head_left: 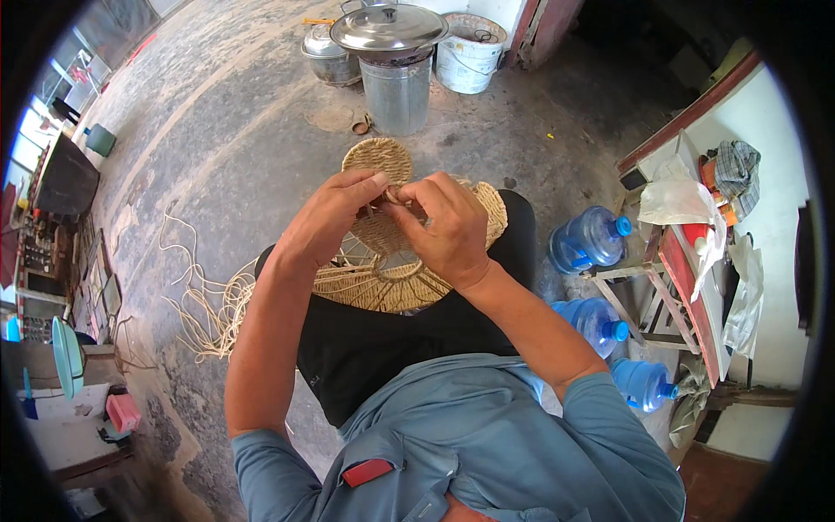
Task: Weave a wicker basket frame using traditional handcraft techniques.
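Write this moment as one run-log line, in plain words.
left hand: pinching woven piece; right hand: same; left: loose cords; right: blue bottles

The basketwork [377,156] is straw-tan with a woven pattern. Water jugs [581,242] are blue; the shirt [531,439] is grey-blue, the trousers [357,350] black.

Head-height fisheye view down onto fingers [369,186]

- Grey floor [287,113], streaked paler.
- Pale cords [228,315] lie tangled at left.
- Metal cylinder [397,97] and white bucket [470,63] stand ahead.
- Blue bottles [584,241] rest at right.
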The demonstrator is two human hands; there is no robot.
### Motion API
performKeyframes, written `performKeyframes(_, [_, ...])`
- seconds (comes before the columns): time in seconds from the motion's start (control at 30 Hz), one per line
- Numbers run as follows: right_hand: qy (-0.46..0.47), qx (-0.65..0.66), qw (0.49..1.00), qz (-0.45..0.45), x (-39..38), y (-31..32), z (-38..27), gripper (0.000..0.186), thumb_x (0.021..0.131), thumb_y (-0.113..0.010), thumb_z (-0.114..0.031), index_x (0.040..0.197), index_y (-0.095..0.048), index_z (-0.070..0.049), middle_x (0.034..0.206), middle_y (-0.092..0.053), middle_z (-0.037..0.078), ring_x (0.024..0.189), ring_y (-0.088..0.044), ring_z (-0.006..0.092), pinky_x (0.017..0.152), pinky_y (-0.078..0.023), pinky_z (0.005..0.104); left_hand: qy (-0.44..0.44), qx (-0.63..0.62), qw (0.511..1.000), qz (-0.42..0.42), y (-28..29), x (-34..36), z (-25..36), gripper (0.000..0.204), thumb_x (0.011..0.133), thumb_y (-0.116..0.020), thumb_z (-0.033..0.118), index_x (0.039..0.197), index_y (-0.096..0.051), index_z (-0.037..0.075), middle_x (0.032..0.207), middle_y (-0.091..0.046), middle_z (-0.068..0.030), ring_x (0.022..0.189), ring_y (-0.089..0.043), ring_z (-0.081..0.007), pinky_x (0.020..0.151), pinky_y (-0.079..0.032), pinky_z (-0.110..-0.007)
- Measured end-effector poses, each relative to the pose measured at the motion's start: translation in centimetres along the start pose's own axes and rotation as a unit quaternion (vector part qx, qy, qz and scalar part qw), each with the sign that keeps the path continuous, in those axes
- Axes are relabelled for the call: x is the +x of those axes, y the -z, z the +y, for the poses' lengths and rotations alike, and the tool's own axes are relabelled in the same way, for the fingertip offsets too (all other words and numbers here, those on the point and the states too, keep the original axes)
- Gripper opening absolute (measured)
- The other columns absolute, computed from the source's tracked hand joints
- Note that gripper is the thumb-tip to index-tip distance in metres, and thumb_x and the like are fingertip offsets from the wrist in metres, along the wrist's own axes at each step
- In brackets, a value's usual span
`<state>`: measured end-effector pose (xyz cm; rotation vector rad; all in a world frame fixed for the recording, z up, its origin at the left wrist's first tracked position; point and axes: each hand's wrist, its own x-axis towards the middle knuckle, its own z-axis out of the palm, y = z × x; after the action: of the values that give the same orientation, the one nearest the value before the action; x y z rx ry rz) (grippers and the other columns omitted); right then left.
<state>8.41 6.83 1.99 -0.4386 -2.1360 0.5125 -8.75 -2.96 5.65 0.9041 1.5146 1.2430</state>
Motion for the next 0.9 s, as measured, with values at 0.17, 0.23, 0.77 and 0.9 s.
performKeyframes(0.17, [-0.066,0.142,0.986,-0.058,0.5,0.9,0.7,0.014,0.093,-0.078,-0.018,0.093,-0.068,-0.007,0.088,-0.064,0.005,0.08,-0.066,0.0221,0.073,-0.051,0.0357,-0.054,0.009,0.997,0.055,-0.9,0.0,-0.1,0.03,0.109,-0.06,0.03,0.108,-0.075,0.005,0.095,-0.067,0.0016,0.091,-0.058,-0.0106,0.085,-0.046,-0.027])
performKeyframes(0.23, [-0.1,0.222,0.966,-0.082,0.7,2.6,1.3,0.016,0.098,-0.074,-0.019,0.092,-0.066,-0.006,0.087,-0.064,0.004,0.081,-0.064,0.0191,0.075,-0.051,0.0335,-0.103,0.003,0.991,0.082,-1.3,-0.2,-0.2,0.027,0.109,-0.061,0.028,0.109,-0.075,0.004,0.095,-0.067,0.0017,0.091,-0.06,-0.0107,0.086,-0.048,-0.027])
performKeyframes(0.77, [-0.305,0.122,0.909,0.255,9.2,38.5,16.0,0.03,0.106,-0.069,-0.036,0.092,-0.067,-0.01,0.074,-0.048,-0.006,0.06,-0.04,0.0026,0.056,-0.034,0.0225,-0.174,0.131,0.949,0.228,-3.4,0.6,-0.7,0.014,0.093,-0.075,0.011,0.104,-0.073,0.003,0.082,-0.07,-0.0057,0.075,-0.065,-0.0144,0.072,-0.051,-0.03])
performKeyframes(0.9, [-0.208,-0.282,0.902,0.253,10.7,47.4,24.2,0.036,0.108,-0.061,-0.037,0.106,-0.075,-0.003,0.095,-0.07,0.012,0.088,-0.066,0.0225,0.081,-0.05,0.0338,-0.123,0.059,0.969,0.207,-3.0,1.6,-0.7,0.018,0.095,-0.075,0.013,0.11,-0.074,0.003,0.084,-0.071,-0.0012,0.074,-0.061,-0.0074,0.067,-0.047,-0.026])
